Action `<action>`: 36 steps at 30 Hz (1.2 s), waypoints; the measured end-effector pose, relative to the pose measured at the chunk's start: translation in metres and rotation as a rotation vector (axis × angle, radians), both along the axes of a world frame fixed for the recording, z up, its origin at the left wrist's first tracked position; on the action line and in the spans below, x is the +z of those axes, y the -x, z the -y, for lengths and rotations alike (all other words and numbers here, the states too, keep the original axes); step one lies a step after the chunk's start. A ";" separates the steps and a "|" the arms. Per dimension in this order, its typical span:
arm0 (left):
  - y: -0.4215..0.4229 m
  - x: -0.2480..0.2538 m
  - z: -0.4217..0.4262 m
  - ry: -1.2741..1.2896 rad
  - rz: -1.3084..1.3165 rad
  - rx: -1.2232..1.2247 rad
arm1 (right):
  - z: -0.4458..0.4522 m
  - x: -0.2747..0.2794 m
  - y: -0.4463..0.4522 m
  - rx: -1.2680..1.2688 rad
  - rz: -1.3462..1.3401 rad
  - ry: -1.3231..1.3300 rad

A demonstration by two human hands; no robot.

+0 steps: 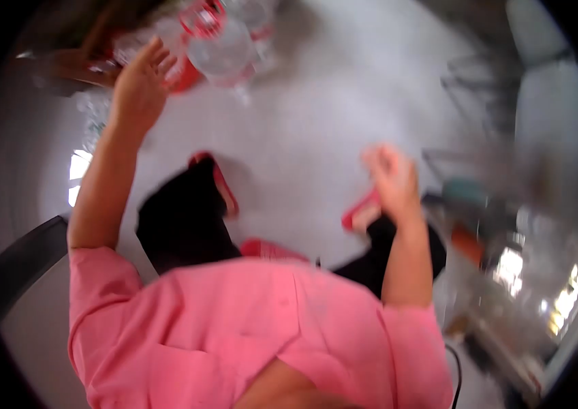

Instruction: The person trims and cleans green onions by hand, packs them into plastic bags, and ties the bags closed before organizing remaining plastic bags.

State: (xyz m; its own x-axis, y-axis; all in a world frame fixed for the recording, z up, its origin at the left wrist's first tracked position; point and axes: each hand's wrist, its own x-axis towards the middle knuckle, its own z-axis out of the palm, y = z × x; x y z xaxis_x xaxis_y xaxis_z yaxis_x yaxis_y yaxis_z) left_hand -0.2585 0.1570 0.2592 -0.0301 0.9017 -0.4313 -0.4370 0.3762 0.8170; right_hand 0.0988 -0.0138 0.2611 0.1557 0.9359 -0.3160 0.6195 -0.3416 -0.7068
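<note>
My left hand (142,85) reaches out at the upper left with its fingers apart and nothing in it. Just beyond it are clear plastic bottles or containers (221,51) with red parts, blurred by motion. Over the floor right of centre is my right hand (392,177), its fingers bent and smeared, so what they hold, if anything, is unclear. Below that hand a red shoe (360,210) shows on one foot; the other red shoe (224,187) is left of centre.
Grey floor (289,123) spreads ahead of my feet. Metal-legged chairs (548,102) stand at the upper right. A cluttered glass-like surface (507,273) is at the right. A dark-edged chair (33,262) lies at the left, and brown boxes (71,65) at the upper left.
</note>
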 end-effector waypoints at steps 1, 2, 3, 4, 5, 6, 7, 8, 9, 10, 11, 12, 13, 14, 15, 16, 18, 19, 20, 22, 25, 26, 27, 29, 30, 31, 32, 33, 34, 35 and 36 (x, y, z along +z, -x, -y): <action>-0.022 0.018 0.020 0.015 0.014 -0.070 | -0.006 0.012 -0.004 -0.087 -0.029 -0.098; -0.035 0.018 0.039 0.036 0.015 -0.087 | -0.011 0.023 -0.008 -0.168 -0.055 -0.200; -0.042 0.020 0.058 -0.006 0.017 -0.215 | -0.005 0.030 -0.014 -0.235 -0.106 -0.236; -0.048 0.025 0.069 -0.054 0.008 -0.342 | -0.003 0.037 -0.018 -0.245 -0.121 -0.239; -0.064 0.028 0.085 -0.083 -0.070 -0.335 | 0.000 0.045 -0.025 -0.192 -0.099 -0.217; -0.073 0.026 0.098 -0.084 -0.082 -0.341 | 0.010 0.047 -0.029 -0.138 -0.075 -0.201; -0.081 0.024 0.108 -0.054 -0.013 -0.327 | 0.016 0.046 -0.031 -0.076 -0.082 -0.283; -0.089 0.021 0.116 -0.021 0.060 -0.313 | 0.018 0.041 -0.031 -0.084 -0.086 -0.288; -0.097 0.018 0.115 0.044 0.030 -0.267 | 0.012 0.034 -0.029 0.009 -0.037 -0.345; -0.100 0.010 0.120 0.042 0.030 -0.270 | 0.013 0.031 -0.028 0.105 0.015 -0.411; -0.101 -0.001 0.124 -0.040 -0.189 -0.374 | 0.016 0.032 -0.028 0.221 0.145 -0.303; -0.102 -0.006 0.127 -0.124 -0.412 -0.473 | 0.018 0.028 -0.026 0.220 0.143 -0.311; -0.105 -0.005 0.128 -0.089 -0.464 -0.503 | 0.019 0.021 -0.021 0.305 0.277 -0.268; -0.109 -0.015 0.125 -0.391 -0.726 -0.519 | 0.019 0.014 -0.014 0.390 0.413 -0.224; -0.114 -0.025 0.126 -0.697 -0.988 -0.516 | 0.018 0.005 -0.001 0.398 0.413 -0.235; -0.127 -0.018 0.135 -0.940 -1.049 -0.480 | 0.017 -0.005 0.018 0.303 0.149 -0.202; -0.148 -0.001 0.160 -1.355 -1.156 -0.562 | 0.020 -0.020 0.059 0.054 -0.665 -0.026; -0.152 0.002 0.175 -1.521 -1.196 -0.698 | 0.027 -0.024 0.070 0.105 -0.674 -0.033; -0.156 -0.017 0.181 -1.621 -0.908 -0.589 | 0.033 -0.029 0.074 0.020 -1.004 0.000; -0.159 -0.045 0.182 -1.718 -0.671 -0.436 | 0.041 -0.026 0.072 -0.159 -1.648 0.128; -0.158 -0.065 0.181 -0.916 -1.040 -0.551 | 0.057 0.069 0.073 -0.104 -1.577 -0.171; -0.160 -0.073 0.179 -0.495 -0.970 -0.600 | 0.064 0.083 0.075 0.064 -1.482 -0.363; -0.153 -0.064 0.185 -0.145 -0.563 -0.652 | 0.069 0.084 0.081 0.069 -1.105 -0.632; -0.153 -0.057 0.205 0.289 0.219 -0.577 | 0.078 0.045 0.095 0.165 -0.340 -1.045; -0.153 -0.047 0.209 0.261 0.492 -0.535 | 0.074 -0.001 0.094 0.350 -0.036 -0.979; -0.152 -0.031 0.209 0.238 0.351 -0.457 | 0.083 -0.052 0.091 0.507 0.261 -0.774; -0.147 -0.012 0.209 0.221 0.214 -0.367 | 0.092 -0.090 0.091 0.388 0.157 -0.709; -0.126 0.001 0.207 0.077 0.466 -0.431 | 0.107 -0.120 0.074 0.400 0.307 -0.387; -0.095 0.015 0.200 -0.075 0.713 -0.494 | 0.121 -0.150 0.057 0.462 0.492 -0.062; -0.065 0.031 0.189 -0.080 0.714 -0.486 | 0.130 -0.163 0.048 0.498 0.572 0.189; -0.036 0.047 0.179 -0.210 0.508 -0.424 | 0.132 -0.156 0.052 0.504 0.579 0.185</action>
